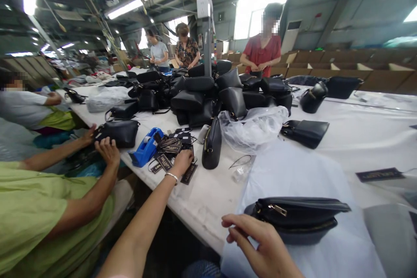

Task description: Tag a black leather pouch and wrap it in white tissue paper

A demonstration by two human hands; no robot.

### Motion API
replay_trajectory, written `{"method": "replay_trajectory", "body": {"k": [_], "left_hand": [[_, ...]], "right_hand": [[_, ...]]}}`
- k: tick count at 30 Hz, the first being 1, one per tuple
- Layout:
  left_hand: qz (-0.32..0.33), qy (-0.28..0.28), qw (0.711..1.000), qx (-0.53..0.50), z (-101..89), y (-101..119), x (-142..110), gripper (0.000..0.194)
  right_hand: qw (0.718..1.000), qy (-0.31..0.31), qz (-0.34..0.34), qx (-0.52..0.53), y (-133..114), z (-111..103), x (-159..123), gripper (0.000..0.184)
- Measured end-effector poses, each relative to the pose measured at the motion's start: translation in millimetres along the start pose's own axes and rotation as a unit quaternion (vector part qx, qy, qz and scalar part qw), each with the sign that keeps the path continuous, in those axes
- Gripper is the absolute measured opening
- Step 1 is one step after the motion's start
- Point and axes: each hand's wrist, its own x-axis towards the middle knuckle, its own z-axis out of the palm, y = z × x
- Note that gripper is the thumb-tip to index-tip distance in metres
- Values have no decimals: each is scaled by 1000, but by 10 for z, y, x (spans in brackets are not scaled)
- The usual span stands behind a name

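Observation:
My left hand (182, 161), with a bracelet on the wrist, reaches out to a pile of black hang tags (169, 150) beside a blue tape dispenser (147, 145); its fingers curl down onto the tags. My right hand (257, 243) hovers near the table's front edge, fingers loosely bent and apart, holding nothing. It is just left of a black zipped bag (299, 217) lying flat on a white sheet (293, 173). A second black bag (211, 143) stands on end right of the tags.
A person in a green top at my left handles a black bag (120, 132). A large heap of black bags (208, 93) fills the table's middle, with a crumpled plastic bag (254, 128) in front. Other people work at the far side. Cardboard boxes (342, 67) line the back right.

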Motion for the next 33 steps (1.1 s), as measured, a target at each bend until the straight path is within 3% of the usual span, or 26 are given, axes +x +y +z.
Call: {"method": "replay_trajectory", "body": {"k": [4,9,13,15,18,20,25,28,33], "left_hand": [[13,-1,998,-55,-240,171,-306,20],[59,-11,989,-135,-806,672,-816,20],[126,-94,967,-199,-1222,1216,-1226,19],[157,-121,957,-213,-1322,1419,-1410,18],[178,-130,953,-210,-1322,1563,-1638,18],[194,-141,946,-218,-1249,1585,-1751,19],[189,-61,952,-234,-986,1661,-1906,14],[175,-63,948,-259,-843,1780,-1949,9],[110,-106,923,-353,-639,1984,-2002,9]], "right_hand": [[998,50,26,38,-33,-2,35,23],[994,84,10,73,-47,122,342,38],[993,97,-22,70,-86,279,605,64],[989,71,-2,126,-140,306,609,62],[979,17,79,189,-220,257,418,32],[973,11,125,192,-241,198,214,22],[959,84,201,184,-173,72,-247,28],[961,132,186,155,-159,3,-402,24],[977,196,83,32,-210,-102,-517,17]]}}
